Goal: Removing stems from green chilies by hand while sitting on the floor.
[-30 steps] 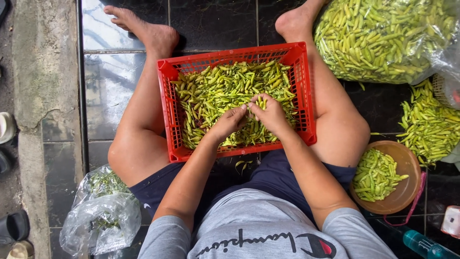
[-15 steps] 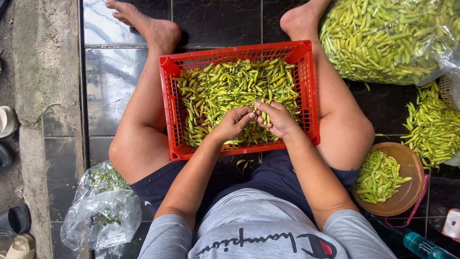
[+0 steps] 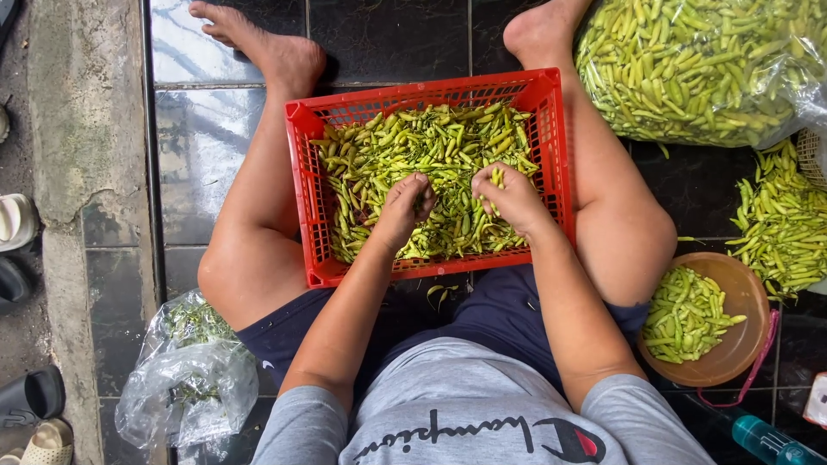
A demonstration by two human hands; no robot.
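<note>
A red plastic crate (image 3: 303, 191) sits on the dark tiled floor between my bare legs, filled with green chili peppers (image 3: 435, 142). My left hand (image 3: 406, 205) is over the middle of the crate, fingers pinched on a green chili. My right hand (image 3: 510, 198) is close beside it, fingers closed around a few green chilies. Both hands hover just above the pile.
A large clear bag of green chilies (image 3: 702, 65) lies at the upper right, with a loose heap (image 3: 784, 224) beside it. A brown bowl (image 3: 743, 344) with chilies sits by my right thigh. A clear bag of stems (image 3: 185, 379) lies lower left. Sandals (image 3: 30, 405) line the left edge.
My two hands have drawn slightly apart over the crate. The view has shifted a little.
</note>
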